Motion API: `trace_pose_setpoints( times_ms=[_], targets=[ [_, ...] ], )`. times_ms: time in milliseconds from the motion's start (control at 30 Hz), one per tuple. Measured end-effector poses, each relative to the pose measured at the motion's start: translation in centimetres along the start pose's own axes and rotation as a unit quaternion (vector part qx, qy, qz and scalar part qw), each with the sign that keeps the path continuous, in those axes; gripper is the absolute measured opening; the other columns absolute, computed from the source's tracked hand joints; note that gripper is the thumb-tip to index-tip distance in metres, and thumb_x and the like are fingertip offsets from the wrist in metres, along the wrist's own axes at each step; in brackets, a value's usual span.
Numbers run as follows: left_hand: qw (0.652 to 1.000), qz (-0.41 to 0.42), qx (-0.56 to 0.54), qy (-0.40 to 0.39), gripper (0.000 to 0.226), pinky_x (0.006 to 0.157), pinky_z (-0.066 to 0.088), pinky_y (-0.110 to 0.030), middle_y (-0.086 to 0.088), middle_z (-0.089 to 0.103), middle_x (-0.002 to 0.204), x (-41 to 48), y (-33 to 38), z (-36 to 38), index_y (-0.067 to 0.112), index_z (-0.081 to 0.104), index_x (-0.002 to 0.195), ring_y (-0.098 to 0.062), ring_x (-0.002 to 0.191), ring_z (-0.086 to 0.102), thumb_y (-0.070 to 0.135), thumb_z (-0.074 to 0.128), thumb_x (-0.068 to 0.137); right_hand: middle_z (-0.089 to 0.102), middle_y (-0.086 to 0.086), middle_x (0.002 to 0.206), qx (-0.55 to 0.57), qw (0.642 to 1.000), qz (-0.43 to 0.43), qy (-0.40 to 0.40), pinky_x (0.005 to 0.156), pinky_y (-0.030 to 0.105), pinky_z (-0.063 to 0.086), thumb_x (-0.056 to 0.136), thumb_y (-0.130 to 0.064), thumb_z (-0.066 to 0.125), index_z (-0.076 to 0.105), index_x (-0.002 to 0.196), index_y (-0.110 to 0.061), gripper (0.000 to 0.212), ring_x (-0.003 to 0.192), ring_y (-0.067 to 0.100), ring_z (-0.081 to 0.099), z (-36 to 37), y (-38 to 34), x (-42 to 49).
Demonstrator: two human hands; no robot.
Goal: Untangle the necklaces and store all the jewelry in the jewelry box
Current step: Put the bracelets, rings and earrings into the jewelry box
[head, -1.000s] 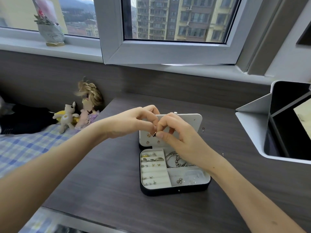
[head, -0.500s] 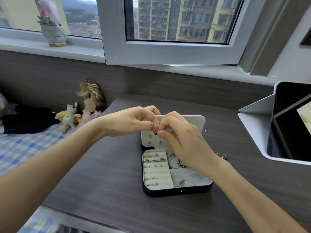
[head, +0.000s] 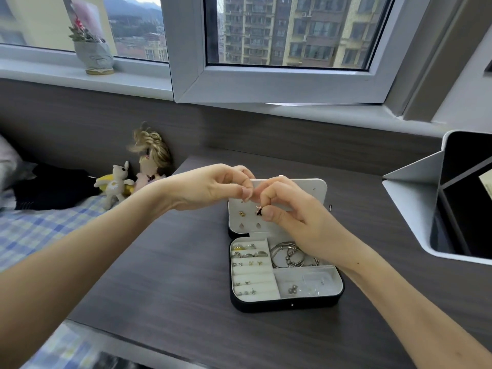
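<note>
We saw the dark wood-grain worktop (head: 165, 265) filling the lower half of the frame, with an open white-walled bin (head: 415, 209) at the right edge; what it held we could not tell.

At centre stood the jewelry box (head: 287, 306), black outside and pale inside, its lid (head: 311, 190) propped open behind the tray. The tray was split into three parts. The left part (head: 253, 270) was a set of ring rolls holding rings in its upper rows and small studs lower down; we could not count them surely. The upper right compartment held a tangle of silver bangles and chain (head: 288, 255). The lower right compartment (head: 308, 283) held a small cluster of grey beads and some clear pieces too faint to count. On the lid's panel we counted three studs (head: 241, 213) pinned at the left.

Above the lid, our two hands met fingertip to fingertip. The left hand (head: 213, 187) was pinched closed, on what we could not tell. The right hand (head: 290, 209) was pinched on a small earring (head: 258, 209) just in front of the lid panel.

On the bed at left sat two dolls (head: 149, 161).
</note>
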State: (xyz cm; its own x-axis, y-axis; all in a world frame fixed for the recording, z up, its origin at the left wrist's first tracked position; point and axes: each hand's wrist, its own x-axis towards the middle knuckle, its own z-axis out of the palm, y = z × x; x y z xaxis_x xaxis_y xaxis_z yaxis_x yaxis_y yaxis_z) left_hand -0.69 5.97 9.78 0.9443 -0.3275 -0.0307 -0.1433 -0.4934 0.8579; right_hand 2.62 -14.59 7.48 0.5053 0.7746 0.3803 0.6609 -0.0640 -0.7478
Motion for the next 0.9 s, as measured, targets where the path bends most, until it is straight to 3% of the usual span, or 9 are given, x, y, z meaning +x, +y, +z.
trace_pose_setpoints(
  times_ms=[100,200,267,367,500,600,900],
  targets=[
    [1.000,-0.001,-0.016,0.017,0.021,0.099,0.040,-0.036,0.004,0.051,0.105,0.1,-0.2,0.0,0.013,0.067,0.078,-0.011,0.096,0.053,0.032,0.061,0.085,0.055,-0.001,0.102,-0.022,0.999,-0.005,0.038,0.084,0.023,0.046,0.090,-0.021,0.055,0.057,0.084,-0.014,0.009,0.097,0.014,0.054,0.0,0.1,0.0],
    [0.997,0.001,-0.062,0.040,0.017,0.091,0.048,-0.029,0.002,0.058,0.105,0.0,-0.5,0.1,0.010,0.068,0.079,-0.010,0.095,0.059,0.023,0.062,0.088,0.052,-0.005,0.088,-0.121,0.983,-0.020,0.139,0.067,0.025,0.046,0.086,-0.027,0.061,0.064,0.079,-0.017,0.013,0.078,0.012,0.053,0.6,0.5,0.0],
    [0.993,0.008,-0.101,0.068,0.015,0.092,0.050,-0.033,-0.006,0.063,0.107,-0.5,-1.1,0.3,0.012,0.070,0.079,-0.016,0.099,0.061,0.020,0.061,0.087,0.051,-0.004,0.078,-0.226,0.950,-0.052,0.208,0.059,0.026,0.041,0.083,-0.034,0.060,0.067,0.076,-0.017,0.021,0.071,0.011,0.049,1.4,1.0,0.2],
    [0.972,0.015,-0.203,0.118,0.009,0.097,0.045,-0.043,-0.018,0.065,0.112,-1.4,-2.4,0.8,0.019,0.074,0.078,-0.024,0.105,0.059,0.026,0.072,0.082,0.051,-0.002,0.068,-0.296,0.910,-0.086,0.276,0.051,0.028,0.037,0.081,-0.035,0.059,0.070,0.071,-0.015,0.024,0.067,0.016,0.049,2.4,1.7,0.6],
    [0.931,0.034,-0.341,0.123,0.022,0.098,0.048,-0.041,-0.014,0.066,0.106,-1.8,-4.0,1.5,0.013,0.071,0.083,-0.027,0.105,0.061,0.032,0.078,0.074,0.048,-0.002,0.064,-0.314,0.894,-0.101,0.302,0.052,0.024,0.033,0.079,-0.031,0.064,0.071,0.069,-0.016,0.020,0.064,0.018,0.046,3.6,2.5,1.4],
    [0.898,0.027,-0.403,0.175,0.010,0.090,0.053,-0.034,-0.014,0.068,0.100,-1.8,-4.4,2.1,0.009,0.069,0.083,-0.025,0.099,0.064,0.017,0.064,0.082,0.047,-0.002,0.063,-0.319,0.891,-0.095,0.310,0.055,0.026,0.036,0.079,-0.031,0.064,0.070,0.067,-0.017,0.019,0.063,0.019,0.046,4.3,2.8,2.0],
    [0.898,0.016,-0.386,0.209,0.015,0.085,0.055,-0.031,-0.010,0.066,0.093,-2.0,-4.5,3.0,0.004,0.063,0.089,-0.019,0.091,0.065,0.016,0.058,0.081,0.043,-0.005,0.065,-0.366,0.880,-0.057,0.297,0.058,0.030,0.022,0.080,-0.035,0.060,0.069,0.067,-0.021,0.021,0.065,0.016,0.035,4.6,3.7,1.9]
  ],
)
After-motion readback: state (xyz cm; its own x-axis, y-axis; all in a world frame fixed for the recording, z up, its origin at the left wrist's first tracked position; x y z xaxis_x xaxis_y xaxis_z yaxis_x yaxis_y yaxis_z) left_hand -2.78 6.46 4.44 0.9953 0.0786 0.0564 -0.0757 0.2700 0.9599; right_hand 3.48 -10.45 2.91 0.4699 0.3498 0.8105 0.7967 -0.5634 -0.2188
